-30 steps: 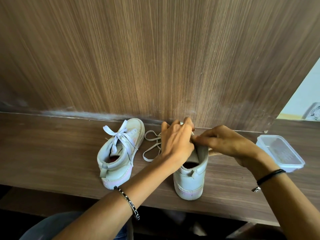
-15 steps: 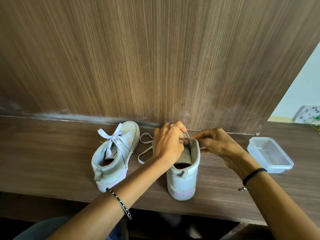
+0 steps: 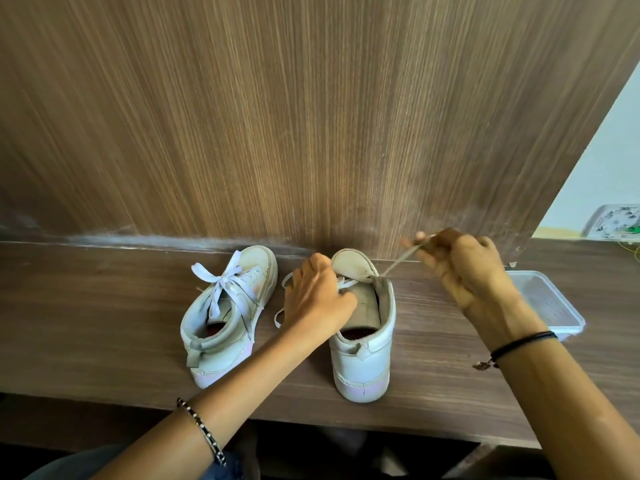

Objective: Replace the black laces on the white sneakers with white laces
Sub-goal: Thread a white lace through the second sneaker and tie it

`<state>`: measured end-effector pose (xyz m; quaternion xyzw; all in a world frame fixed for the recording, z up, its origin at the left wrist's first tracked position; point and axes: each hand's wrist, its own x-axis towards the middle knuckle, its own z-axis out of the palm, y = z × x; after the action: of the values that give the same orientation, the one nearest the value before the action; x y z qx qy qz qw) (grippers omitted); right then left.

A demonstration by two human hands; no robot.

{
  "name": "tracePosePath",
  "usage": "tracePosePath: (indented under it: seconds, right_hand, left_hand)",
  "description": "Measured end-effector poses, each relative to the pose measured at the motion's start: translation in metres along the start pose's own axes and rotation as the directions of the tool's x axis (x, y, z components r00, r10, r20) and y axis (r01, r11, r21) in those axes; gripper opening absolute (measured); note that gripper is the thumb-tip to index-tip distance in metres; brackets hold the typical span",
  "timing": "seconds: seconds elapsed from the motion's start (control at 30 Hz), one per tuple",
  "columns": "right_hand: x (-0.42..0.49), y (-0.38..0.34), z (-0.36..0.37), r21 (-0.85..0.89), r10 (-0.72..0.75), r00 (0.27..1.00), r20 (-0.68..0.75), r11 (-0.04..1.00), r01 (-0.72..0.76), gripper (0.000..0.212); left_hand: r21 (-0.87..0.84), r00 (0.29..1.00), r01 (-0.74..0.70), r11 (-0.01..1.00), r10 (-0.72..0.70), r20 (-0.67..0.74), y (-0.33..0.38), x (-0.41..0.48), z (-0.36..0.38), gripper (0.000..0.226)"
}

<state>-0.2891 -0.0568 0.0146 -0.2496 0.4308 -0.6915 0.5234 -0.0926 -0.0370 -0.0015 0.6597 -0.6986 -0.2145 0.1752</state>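
Now, the thumb and fingertips point(image 3: 420, 235) of the right hand point(image 3: 464, 271) pinch the end of a flat white lace point(image 3: 398, 259). They hold it up and to the right of the half-laced sneaker point(image 3: 367, 355), and the strand runs taut on a slant down to an eyelet on the shoe's right flap. The other fingers of that hand are curled in, the back of the hand faces the camera, and the wrist is raised above the shelf point(image 3: 104, 306).

The left hand point(image 3: 317, 299) curls over the sneaker's left flap beside the tongue, knuckles up and fingertips hidden beneath. More of the lace lies in slack loops on the shelf just left of that hand.

The sneaker is smooth, scuffed white with a pinkish sole edge, heel toward the camera. Just beside it on the left, a tied sneaker point(image 3: 221, 327) carries a white bow point(image 3: 225, 278).

Both stand on the dark wood-grain shelf against a streaked brown panel point(image 3: 311, 116). A clear rectangular plastic container point(image 3: 554, 306) sits to the right. A black cord point(image 3: 523, 342) rings the right wrist, and a beaded band point(image 3: 202, 429) circles the left forearm.
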Motion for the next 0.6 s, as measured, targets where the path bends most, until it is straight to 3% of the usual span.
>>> tracePosePath:
  seconds: [0.07, 0.1, 0.13, 0.17, 0.2, 0.23, 0.33, 0.4, 0.5, 0.57, 0.6]
  right_hand:
    - [0.004, -0.004, -0.002, 0.065, -0.079, 0.996, -0.045, 0.995, 0.081, 0.023]
    - [0.005, -0.006, -0.006, -0.077, -0.158, 0.987, -0.006, 0.985, 0.157, 0.029]
    - [0.003, -0.007, -0.012, -0.356, -0.22, 0.973, 0.075, 0.905, 0.232, 0.03]
    - [-0.001, -0.007, -0.016, -0.63, -0.216, 0.954, 0.208, 0.716, 0.299, 0.027]
    - [-0.005, -0.005, -0.018, -0.801, -0.145, 0.943, 0.299, 0.499, 0.33, 0.025]
    - [-0.008, -0.003, -0.019, -0.884, -0.028, 0.946, 0.323, 0.35, 0.312, 0.025]
    - [-0.019, 0.007, -0.009, -0.949, 0.268, 0.915, 0.301, 0.173, 0.262, 0.047]
    - [-0.02, 0.008, -0.002, -0.926, 0.224, 0.917, 0.329, 0.266, 0.268, 0.052]
    - [-0.022, 0.003, 0.003, -0.729, 0.053, 0.963, 0.266, 0.664, 0.165, 0.038]
    - [-0.016, 0.0, 0.007, -0.273, 0.027, 0.977, 0.212, 0.962, 0.033, 0.039]
    - [-0.013, -0.005, 0.008, 0.045, 0.034, 0.981, 0.189, 0.998, -0.044, 0.041]
  left_hand:
    - [-0.029, 0.999, 0.024, 0.999, -0.023, 0.027, 0.002, -0.001, -0.001, 0.049]
    - [-0.045, 0.999, 0.037, 0.998, -0.036, 0.034, 0.003, -0.001, -0.001, 0.049]
    - [-0.059, 0.998, 0.047, 0.997, -0.045, 0.036, 0.004, -0.002, 0.0, 0.048]
    - [-0.073, 0.998, 0.054, 0.996, -0.052, 0.031, 0.005, -0.003, 0.001, 0.048]
    - [-0.088, 0.998, 0.061, 0.994, -0.06, 0.013, 0.006, -0.004, 0.003, 0.049]
    - [-0.106, 0.998, 0.063, 0.992, -0.066, -0.021, 0.006, -0.005, 0.006, 0.051]
    - [-0.14, 0.984, 0.048, 0.989, -0.071, -0.164, 0.005, -0.007, 0.013, 0.065]
    - [-0.15, 0.972, 0.031, 0.988, -0.065, -0.227, 0.004, -0.007, 0.017, 0.071]
    - [-0.199, 0.968, 0.037, 0.979, -0.085, -0.237, 0.004, -0.006, 0.02, 0.067]
    - [-0.212, 0.968, 0.045, 0.976, -0.095, -0.233, 0.004, -0.006, 0.02, 0.06]
    - [-0.212, 0.969, 0.047, 0.976, -0.096, -0.229, 0.004, -0.007, 0.02, 0.057]
